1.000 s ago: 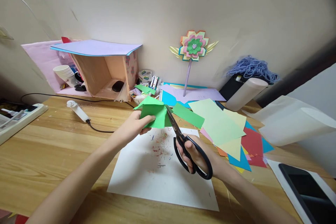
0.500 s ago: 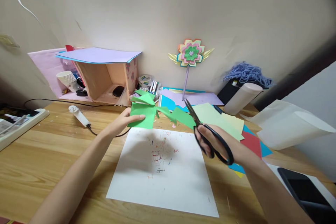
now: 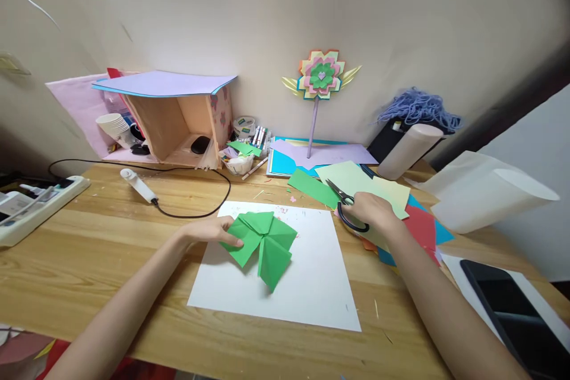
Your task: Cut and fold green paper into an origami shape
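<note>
Between the thumb and fingers of my left hand [image 3: 216,231] is the left corner of a folded green paper [image 3: 276,243], its flaps fanned out over a white sheet [image 3: 307,303]. To the right, my right hand [image 3: 369,209] is closed on black-handled scissors [image 3: 342,195]. Their blades point up and left, over a green paper strip [image 3: 312,187] and pale yellow-green paper [image 3: 341,173]. Marks of several colours show on the white sheet near the green paper.
A cardboard box [image 3: 178,124] with a purple top stands at back left. A paper flower [image 3: 321,75] rises at back centre. A glue gun-like white device [image 3: 138,186] with a black cable lies left. At right are a white roll [image 3: 494,190] and a phone [image 3: 512,309].
The green paper has come down and right over the white sheet and is spread wider. My right hand has lowered the scissors onto the coloured papers, turning the blades leftward. The view has shifted slightly.
</note>
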A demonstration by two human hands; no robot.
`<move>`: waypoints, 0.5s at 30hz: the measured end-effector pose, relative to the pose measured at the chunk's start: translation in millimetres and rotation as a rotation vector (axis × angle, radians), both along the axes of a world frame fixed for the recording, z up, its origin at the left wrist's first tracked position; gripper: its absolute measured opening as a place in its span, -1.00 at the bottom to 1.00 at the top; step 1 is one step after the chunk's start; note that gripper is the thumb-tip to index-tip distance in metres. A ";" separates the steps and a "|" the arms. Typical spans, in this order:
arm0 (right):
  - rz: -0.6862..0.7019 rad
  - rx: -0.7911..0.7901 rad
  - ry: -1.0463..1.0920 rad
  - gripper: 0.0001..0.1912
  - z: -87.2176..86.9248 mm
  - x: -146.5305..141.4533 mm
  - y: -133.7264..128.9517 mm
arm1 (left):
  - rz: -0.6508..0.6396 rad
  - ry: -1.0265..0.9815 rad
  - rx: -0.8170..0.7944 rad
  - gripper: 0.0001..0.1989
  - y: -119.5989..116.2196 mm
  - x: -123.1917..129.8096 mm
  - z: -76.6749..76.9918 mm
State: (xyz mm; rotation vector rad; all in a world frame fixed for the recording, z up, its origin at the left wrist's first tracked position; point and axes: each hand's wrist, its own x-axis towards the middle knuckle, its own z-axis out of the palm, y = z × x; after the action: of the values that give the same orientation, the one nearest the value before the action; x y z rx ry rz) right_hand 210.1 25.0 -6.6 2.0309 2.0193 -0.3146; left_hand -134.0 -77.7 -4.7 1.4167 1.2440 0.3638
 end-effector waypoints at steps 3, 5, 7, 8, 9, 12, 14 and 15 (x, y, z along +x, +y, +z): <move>0.024 -0.016 -0.013 -0.63 -0.1 -4.8 -2.2 | -0.165 0.004 -0.050 -0.75 -0.5 -6.3 1.4; 0.038 -0.022 -0.036 -0.64 0.3 -7.7 -3.6 | -0.154 -0.003 -0.022 -0.73 -1.3 -8.7 3.4; 0.055 -0.033 -0.062 -0.65 1.3 -10.0 -5.7 | -0.090 0.019 0.041 -0.70 -2.2 -9.6 2.8; 0.060 -0.034 -0.076 -0.66 2.3 -11.1 -7.3 | -0.040 0.041 0.081 -0.68 -2.5 -9.8 1.0; 0.061 -0.027 -0.091 -0.66 3.8 -12.5 -9.4 | 0.013 0.069 0.120 -0.66 -2.6 -9.8 -1.7; 0.077 0.070 -0.129 -0.66 10.3 -21.0 -19.2 | 0.132 0.180 0.213 -0.61 -1.8 -10.0 -13.1; 0.157 0.168 -0.070 -0.65 13.7 -32.5 -28.6 | 0.164 0.269 0.263 -0.61 -1.3 -10.5 -19.5; 0.243 0.199 0.018 -0.67 13.8 -40.1 -34.0 | 0.174 0.318 0.292 -0.63 -1.2 -10.9 -21.4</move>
State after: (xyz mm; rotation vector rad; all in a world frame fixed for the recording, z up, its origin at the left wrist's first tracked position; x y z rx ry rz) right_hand 170.0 -9.0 7.2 1.8642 2.3607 -0.0863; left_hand -144.9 -79.0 -26.1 1.6642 1.6296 0.4660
